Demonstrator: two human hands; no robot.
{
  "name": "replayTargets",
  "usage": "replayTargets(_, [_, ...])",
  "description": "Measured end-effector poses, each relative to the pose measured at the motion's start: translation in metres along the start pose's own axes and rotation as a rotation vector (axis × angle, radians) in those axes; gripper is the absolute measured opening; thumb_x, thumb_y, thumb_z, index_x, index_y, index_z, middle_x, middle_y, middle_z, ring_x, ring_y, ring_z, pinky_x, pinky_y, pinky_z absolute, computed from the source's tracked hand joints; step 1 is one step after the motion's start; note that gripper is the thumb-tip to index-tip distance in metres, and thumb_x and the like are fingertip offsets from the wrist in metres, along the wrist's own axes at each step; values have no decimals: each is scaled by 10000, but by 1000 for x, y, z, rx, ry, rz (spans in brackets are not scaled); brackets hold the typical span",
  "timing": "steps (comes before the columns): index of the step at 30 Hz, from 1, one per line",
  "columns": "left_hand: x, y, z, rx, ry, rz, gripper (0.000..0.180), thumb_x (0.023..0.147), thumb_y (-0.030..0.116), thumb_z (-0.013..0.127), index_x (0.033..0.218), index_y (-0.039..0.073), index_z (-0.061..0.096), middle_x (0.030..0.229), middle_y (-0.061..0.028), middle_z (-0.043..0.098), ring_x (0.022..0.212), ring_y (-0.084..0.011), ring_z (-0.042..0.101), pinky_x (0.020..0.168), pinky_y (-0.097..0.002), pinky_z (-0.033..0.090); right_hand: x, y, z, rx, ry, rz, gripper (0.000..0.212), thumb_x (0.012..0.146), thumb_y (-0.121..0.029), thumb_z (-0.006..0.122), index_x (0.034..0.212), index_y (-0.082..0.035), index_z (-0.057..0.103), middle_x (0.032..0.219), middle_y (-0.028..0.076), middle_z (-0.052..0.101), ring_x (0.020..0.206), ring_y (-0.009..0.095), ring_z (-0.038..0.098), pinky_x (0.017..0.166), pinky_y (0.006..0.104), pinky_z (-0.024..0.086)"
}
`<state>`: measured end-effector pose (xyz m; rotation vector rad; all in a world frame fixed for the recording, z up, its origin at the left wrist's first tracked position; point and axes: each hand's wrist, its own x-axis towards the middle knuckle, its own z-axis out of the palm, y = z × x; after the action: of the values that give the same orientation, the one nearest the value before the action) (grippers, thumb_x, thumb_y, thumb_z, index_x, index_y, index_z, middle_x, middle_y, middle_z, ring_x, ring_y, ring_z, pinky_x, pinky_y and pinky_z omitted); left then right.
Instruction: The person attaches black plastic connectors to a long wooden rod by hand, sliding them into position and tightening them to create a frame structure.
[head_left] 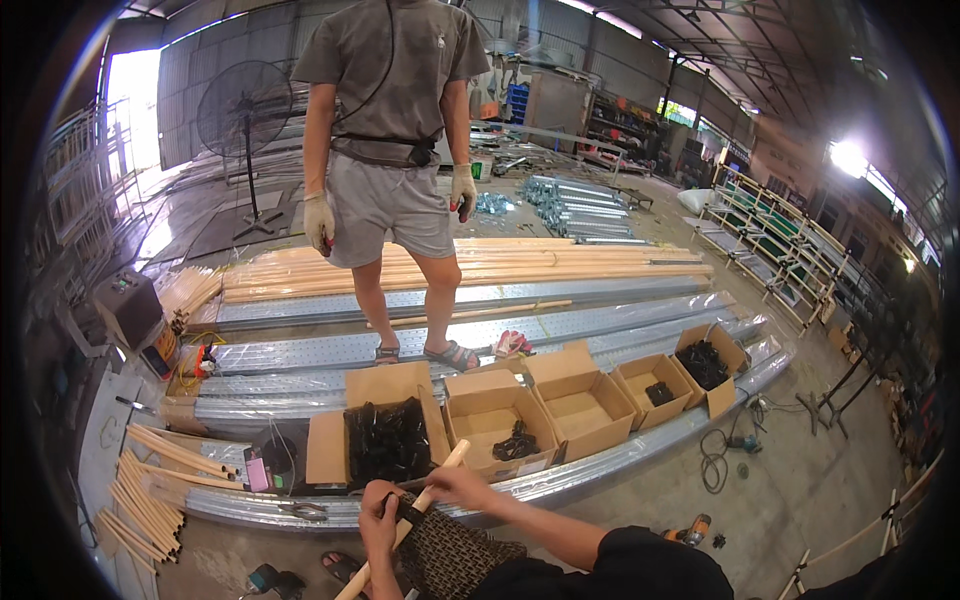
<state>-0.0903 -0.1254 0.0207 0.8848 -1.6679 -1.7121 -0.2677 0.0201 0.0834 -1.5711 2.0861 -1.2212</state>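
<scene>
A tan pipe [456, 456] slants across my lap, its upper end pointing away from me. Around its upper part sits a small black fitting [411, 511], which my left hand [378, 527] grips with closed fingers from the left side. My right hand [458, 488] is closed around the pipe just above the fitting. Under the pipe, a brown-and-black patterned cloth [455, 550] covers my leg. Just beyond my hands stands an open cardboard box [436, 405] filled with black plastic parts [388, 440].
More cardboard boxes [580, 400], some with black parts, run right along bundled metal planks [640, 430]. Cut tan pipes [140, 505] lie at left. Pliers [303, 511], a power drill [690, 530] and another drill [272, 580] lie around me. A gloved person [395, 150] stands on the planks ahead.
</scene>
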Motion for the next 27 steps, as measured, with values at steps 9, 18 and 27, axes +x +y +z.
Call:
replayTargets(9, [-2,5,4,56,21,56,386,925,308,738,1008,-69,754,792,-101,731,739,-118,642,677,-295,520,-2,-11,55,-198,-33,-258,147,863,-133,710,958,-44,642,879,101,606,859,316,639,743,429,517])
replayTargets(18, [-8,21,7,110,46,-17,426,902,360,750,982,-59,748,733,-132,724,721,-118,631,664,-319,502,1,-6,48,-241,-69,-370,125,892,-151,678,941,-47,629,866,100,591,830,306,631,731,424,514])
replayTargets(27, [-5,23,9,205,40,-77,420,883,351,773,980,-56,741,745,-110,719,703,-113,616,651,-318,496,18,18,45,-283,-219,-513,145,883,-158,667,916,-43,583,888,115,596,840,325,627,729,431,509])
